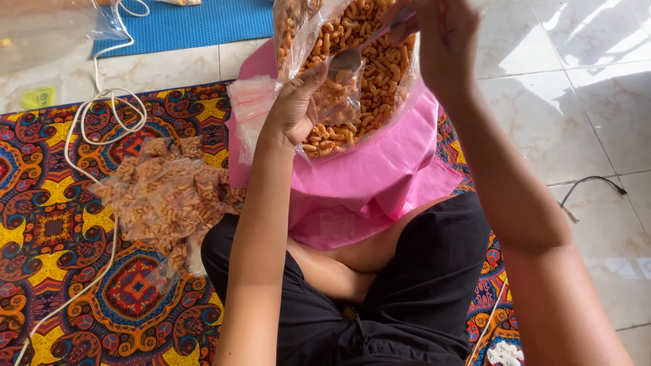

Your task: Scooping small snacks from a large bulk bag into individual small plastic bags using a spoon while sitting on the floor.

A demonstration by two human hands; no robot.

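Glossy white tile floor (583,102), sunlit; patterned multicolour rug (61,224); blue mat (196,24) beyond.

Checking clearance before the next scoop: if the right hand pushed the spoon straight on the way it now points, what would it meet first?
Probably the small clear bag held by the left hand. The right hand aims the spoon down-left at it; depth is unclear.

Right hand (444,34) fingers cut off by top edge, spoon (349,59) handle partly hidden, big bag (359,74) top cropped
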